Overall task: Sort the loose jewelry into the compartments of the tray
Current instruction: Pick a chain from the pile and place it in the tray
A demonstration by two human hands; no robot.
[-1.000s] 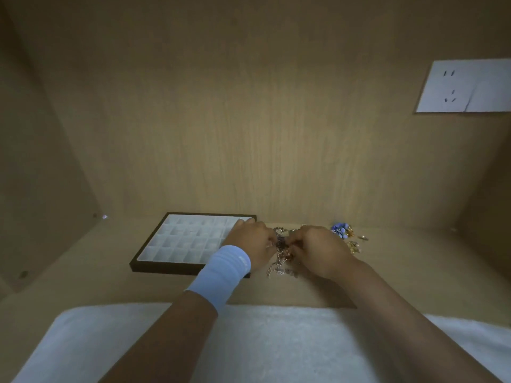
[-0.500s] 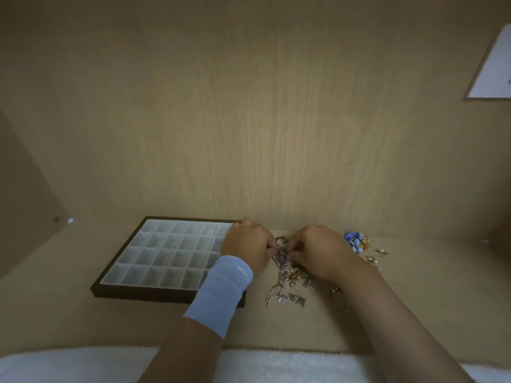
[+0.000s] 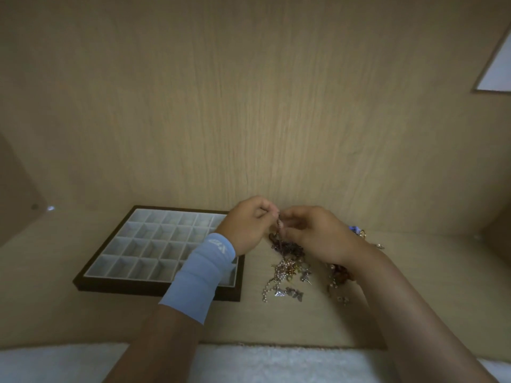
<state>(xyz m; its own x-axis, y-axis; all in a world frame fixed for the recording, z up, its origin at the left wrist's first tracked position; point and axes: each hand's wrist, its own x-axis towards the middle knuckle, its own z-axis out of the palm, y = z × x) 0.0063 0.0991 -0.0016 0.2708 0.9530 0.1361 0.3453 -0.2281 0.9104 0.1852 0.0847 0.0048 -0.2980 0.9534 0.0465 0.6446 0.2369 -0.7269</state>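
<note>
I am looking into a pale wood-grain cabinet shelf [image 3: 428,286], with a white fluffy cloth [image 3: 249,363] along its near edge. On the left of the shelf sits the dark-framed tray [image 3: 124,289], flat, with its grid of white compartments. Every cell I can see holds nothing, though the left forearm hides a few at the right. Just beside the tray's right edge lies the loose heap of mixed metal and beaded jewelry [image 3: 287,269], all of it on the bare wood and none sorted yet. A small blue beaded piece [image 3: 355,230] sits behind it, partly hidden by the right hand.

My worry is the tangle. The strand being lifted looks knotted into the heap, so a firm pull could drag neighbouring pieces along, scatter them over the shelf, or snap a fine link. A piece carried over the tray could also drop into the wrong cell.

The left hand [image 3: 249,228], with a light blue wristband [image 3: 204,269] on its wrist, hovers over the tray's right corner with its fingers curled. The right hand [image 3: 318,236] faces it above the heap, fingers bent in. Both pinch the same dark reddish chain [image 3: 286,246], which hangs from their fingertips down into the heap.
</note>
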